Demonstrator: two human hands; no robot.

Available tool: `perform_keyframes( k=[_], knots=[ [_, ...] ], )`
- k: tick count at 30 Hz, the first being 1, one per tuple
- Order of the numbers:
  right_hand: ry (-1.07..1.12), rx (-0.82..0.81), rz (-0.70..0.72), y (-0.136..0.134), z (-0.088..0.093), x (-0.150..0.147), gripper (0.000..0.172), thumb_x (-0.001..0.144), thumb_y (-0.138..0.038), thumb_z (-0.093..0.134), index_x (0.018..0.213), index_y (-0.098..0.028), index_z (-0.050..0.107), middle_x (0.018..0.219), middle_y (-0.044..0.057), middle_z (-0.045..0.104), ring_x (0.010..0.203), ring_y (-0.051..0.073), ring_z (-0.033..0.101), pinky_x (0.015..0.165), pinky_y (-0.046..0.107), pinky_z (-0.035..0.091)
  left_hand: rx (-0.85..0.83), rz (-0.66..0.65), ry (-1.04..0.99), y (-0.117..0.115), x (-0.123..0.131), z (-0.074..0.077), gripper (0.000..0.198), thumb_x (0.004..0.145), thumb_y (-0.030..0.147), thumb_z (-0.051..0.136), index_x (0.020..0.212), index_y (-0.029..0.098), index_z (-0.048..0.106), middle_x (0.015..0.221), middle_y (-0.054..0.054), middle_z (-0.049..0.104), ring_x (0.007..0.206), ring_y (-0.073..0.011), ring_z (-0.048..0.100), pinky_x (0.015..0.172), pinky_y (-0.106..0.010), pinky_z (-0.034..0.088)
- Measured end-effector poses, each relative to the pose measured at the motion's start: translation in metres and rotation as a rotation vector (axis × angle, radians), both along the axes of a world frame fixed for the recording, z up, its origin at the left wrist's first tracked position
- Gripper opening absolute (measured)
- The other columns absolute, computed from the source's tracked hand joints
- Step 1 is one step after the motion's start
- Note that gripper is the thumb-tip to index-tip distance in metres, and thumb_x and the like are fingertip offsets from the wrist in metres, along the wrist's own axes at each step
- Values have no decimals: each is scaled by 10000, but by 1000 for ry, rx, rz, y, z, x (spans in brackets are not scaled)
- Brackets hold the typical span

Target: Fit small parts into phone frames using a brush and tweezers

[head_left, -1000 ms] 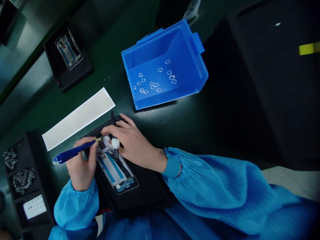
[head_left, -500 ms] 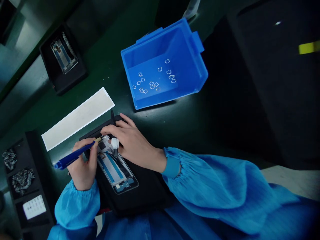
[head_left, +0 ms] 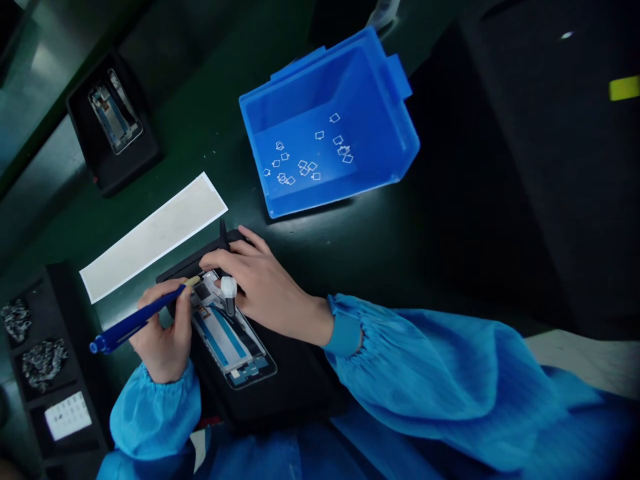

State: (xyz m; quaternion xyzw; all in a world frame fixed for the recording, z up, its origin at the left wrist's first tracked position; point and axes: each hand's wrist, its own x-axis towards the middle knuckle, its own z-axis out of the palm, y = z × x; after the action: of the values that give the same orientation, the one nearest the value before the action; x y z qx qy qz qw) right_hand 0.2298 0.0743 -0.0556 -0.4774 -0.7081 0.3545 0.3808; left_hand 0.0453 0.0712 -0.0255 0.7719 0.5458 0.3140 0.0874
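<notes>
My left hand [head_left: 167, 337] is closed around a blue pen-shaped tool [head_left: 133, 325] with a pale yellow tip. That tip meets the upper end of an opened phone body [head_left: 235, 343], which lies in a black tray [head_left: 300, 390]. Over the phone's upper right side, my right hand [head_left: 273, 290] holds black tweezers [head_left: 230, 305] with a white wrapping, lodged between its fingers. Its index fingertip is close to the phone's top edge, beside the tool tip. My fingers hide part of the phone's upper end, so exact contact there cannot be seen.
A blue bin [head_left: 375, 133] holds several small white frame-shaped pieces. A pale strip sheet [head_left: 155, 237] lies beyond the tray. Another opened phone [head_left: 116, 112] sits in a second black tray [head_left: 145, 153]. At left stands a black compartment box [head_left: 75, 320] with dark crumpled pieces and a white label.
The blue tool's rear end has swung left and slightly down, while its tip stays at the phone's upper end. The right hand is almost unmoved. The view has shifted slightly.
</notes>
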Motion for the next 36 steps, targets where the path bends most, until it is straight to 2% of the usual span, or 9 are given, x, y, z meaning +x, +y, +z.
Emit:
perform_keyframes(
  k=[18,24,36],
  knots=[
    [9,4,-10,0,0,0,456,783,58,475,1137,-221,542,1078,15,688,1059,216,602,1213,537,204,12,-62,132,3,0,5,209,825,119,715,1002,185,626,912,-23,729,874,-163,717,789,-292,590],
    [-2,-3,-2,-1,0,0,447,798,49,473,1146,-224,537,1081,14,687,1071,216,600,1214,545,193,-7,-50,107,3,2,5,209,828,123,712,1006,192,629,928,-23,725,885,-168,715,785,-295,589],
    [0,-14,9,0,0,1,419,814,27,480,1134,-236,541,1071,13,683,1054,221,596,1219,541,190,80,-98,125,1,7,3,211,817,91,709,977,191,617,900,-18,716,842,-157,717,762,-279,573]
  ],
)
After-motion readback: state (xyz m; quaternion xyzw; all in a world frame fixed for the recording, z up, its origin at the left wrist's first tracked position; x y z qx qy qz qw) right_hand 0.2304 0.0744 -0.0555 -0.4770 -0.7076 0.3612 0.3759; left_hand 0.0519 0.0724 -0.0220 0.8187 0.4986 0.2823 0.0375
